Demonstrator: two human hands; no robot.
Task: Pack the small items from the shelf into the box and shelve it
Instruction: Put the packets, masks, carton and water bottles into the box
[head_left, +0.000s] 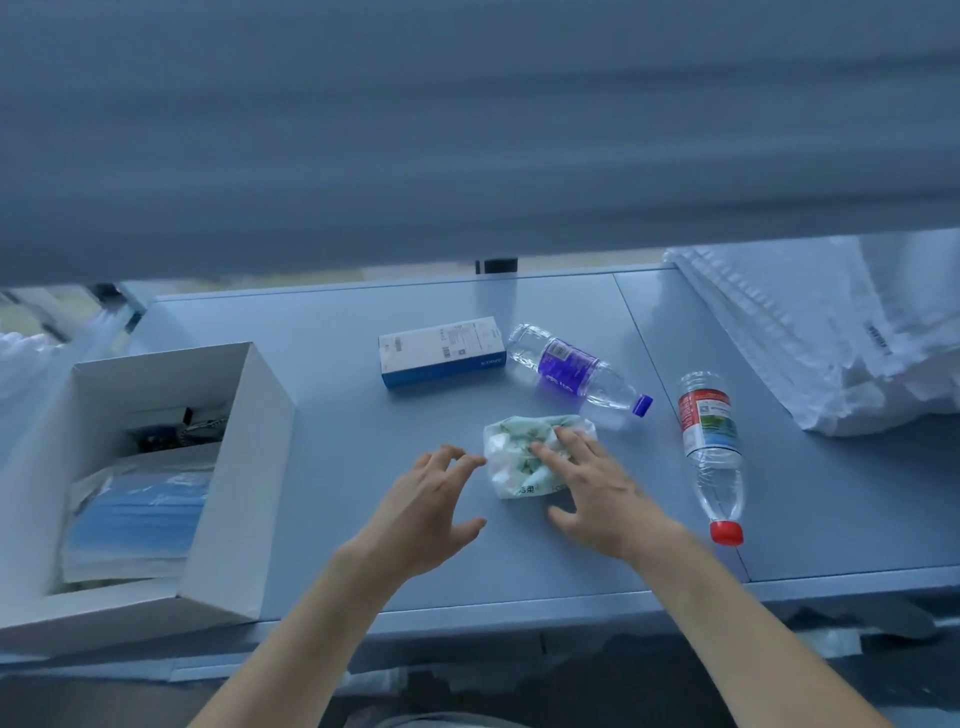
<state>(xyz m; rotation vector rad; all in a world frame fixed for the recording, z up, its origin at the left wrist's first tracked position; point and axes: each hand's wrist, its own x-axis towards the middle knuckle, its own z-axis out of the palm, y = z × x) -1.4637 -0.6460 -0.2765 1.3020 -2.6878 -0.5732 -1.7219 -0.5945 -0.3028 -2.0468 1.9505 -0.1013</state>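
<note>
A crumpled green-and-white tissue pack lies on the blue shelf. My right hand rests on top of it with straight fingers and the thumb spread beside it. Just left of the pack, my left hand hovers with fingers loosely curled, holding nothing. The open white box stands at the left with a pack of blue masks and dark small items inside. Behind the pack lie a small white-and-blue carton and a purple-labelled bottle. A red-capped bottle lies to the right.
A pile of white plastic packaging fills the shelf's right rear corner. An upper shelf board hangs low across the top of the view. The shelf's front edge runs just below my wrists.
</note>
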